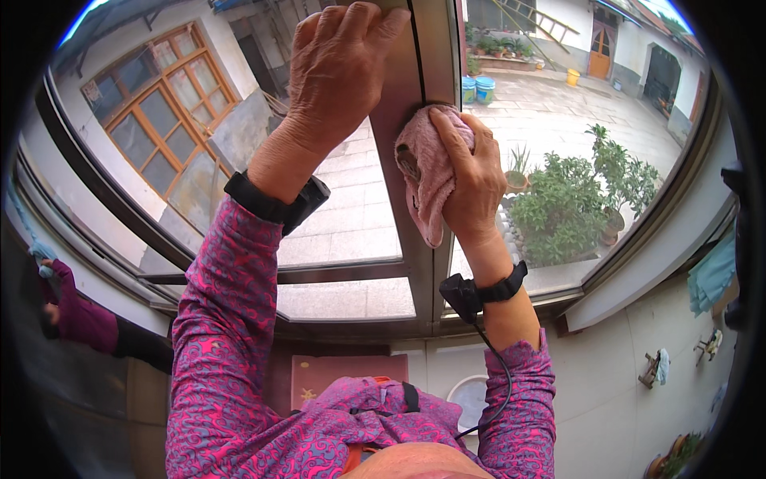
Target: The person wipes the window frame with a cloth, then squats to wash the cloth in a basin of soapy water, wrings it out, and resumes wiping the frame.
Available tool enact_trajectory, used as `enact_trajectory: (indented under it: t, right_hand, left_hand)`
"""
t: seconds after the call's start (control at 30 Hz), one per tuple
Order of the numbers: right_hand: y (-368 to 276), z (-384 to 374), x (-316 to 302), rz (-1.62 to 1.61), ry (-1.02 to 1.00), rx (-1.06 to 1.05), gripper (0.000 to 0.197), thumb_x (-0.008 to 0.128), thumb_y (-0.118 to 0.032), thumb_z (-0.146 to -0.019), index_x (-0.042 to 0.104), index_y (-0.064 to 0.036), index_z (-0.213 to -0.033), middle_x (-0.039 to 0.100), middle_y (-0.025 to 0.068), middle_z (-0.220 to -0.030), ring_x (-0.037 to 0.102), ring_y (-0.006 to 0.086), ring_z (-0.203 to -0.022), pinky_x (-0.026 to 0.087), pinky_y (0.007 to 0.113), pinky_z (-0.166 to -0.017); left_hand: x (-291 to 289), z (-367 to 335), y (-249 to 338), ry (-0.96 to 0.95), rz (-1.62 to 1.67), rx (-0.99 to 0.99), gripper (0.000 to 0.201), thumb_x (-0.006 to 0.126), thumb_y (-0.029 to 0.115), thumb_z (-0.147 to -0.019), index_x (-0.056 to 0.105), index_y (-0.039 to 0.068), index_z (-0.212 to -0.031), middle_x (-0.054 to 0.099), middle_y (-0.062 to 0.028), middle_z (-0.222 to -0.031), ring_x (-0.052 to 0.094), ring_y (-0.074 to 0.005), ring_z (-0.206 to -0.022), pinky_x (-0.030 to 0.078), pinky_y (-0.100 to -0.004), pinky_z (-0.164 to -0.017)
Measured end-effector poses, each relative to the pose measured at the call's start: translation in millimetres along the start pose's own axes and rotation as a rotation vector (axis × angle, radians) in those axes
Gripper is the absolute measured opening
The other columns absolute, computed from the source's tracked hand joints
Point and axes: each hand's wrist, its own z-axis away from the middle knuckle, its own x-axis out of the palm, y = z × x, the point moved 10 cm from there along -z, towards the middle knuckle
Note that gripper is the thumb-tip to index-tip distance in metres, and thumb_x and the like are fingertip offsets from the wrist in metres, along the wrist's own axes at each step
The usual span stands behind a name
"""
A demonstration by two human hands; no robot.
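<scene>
1 pink terry cloth is held against the metal door frame by the grip of the right hand. Higher, the left hand is curled; whether anything is held there cannot be told.

Outside: orange-brown wooden-framed window-and-door unit is filling part of the white wall at left; brown arched wooden door is standing far back at right. Two blue plastic buckets are sitting side by side on the pale paved yard, yellow bucket is standing well apart from them. Dense green leafy shrub is growing nearer the glass, round brown pot is sitting at its right. Inside: reddish-pink rectangular mat is lying on the pale tiled floor; light-blue cloth is hanging at far right; green potted plants are showing lower right. Person in purple top is standing at far left.
</scene>
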Motion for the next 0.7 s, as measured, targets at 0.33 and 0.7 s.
enact_trajectory:
  t: [0.33, 0.7]
  right_hand:
    - [2.4, 0.6, 1.7, -0.017, 0.0, 0.006, 0.052, 0.071, -0.016, -0.078, 0.067, -0.0243, -0.129, 0.06, 0.0104, -0.122, 0.063, 0.0297, -0.104, 0.055, 0.038, -0.082]
    - [2.1, 0.6, 1.3, 0.0, 0.003, 0.005, 0.053, 0.072, -0.015, -0.078, 0.067, -0.0248, -0.13, 0.06, 0.0101, -0.123, 0.064, 0.0289, -0.104, 0.055, 0.037, -0.082]
  left_hand:
    - [-4.1, -3.3, -1.2, 0.096, 0.079, -0.019, 0.035, 0.059, 0.006, -0.082, 0.064, 0.005, -0.116, 0.057, -0.0097, -0.101, 0.055, -0.0302, -0.099, 0.042, -0.0429, -0.089]
    - [-0.7, -0.6, -4.3, 0.068, 0.146, -0.072, 0.038, 0.06, 0.004, -0.083, 0.063, 0.005, -0.121, 0.057, -0.0107, -0.102, 0.054, -0.0309, -0.099, 0.041, -0.043, -0.088]
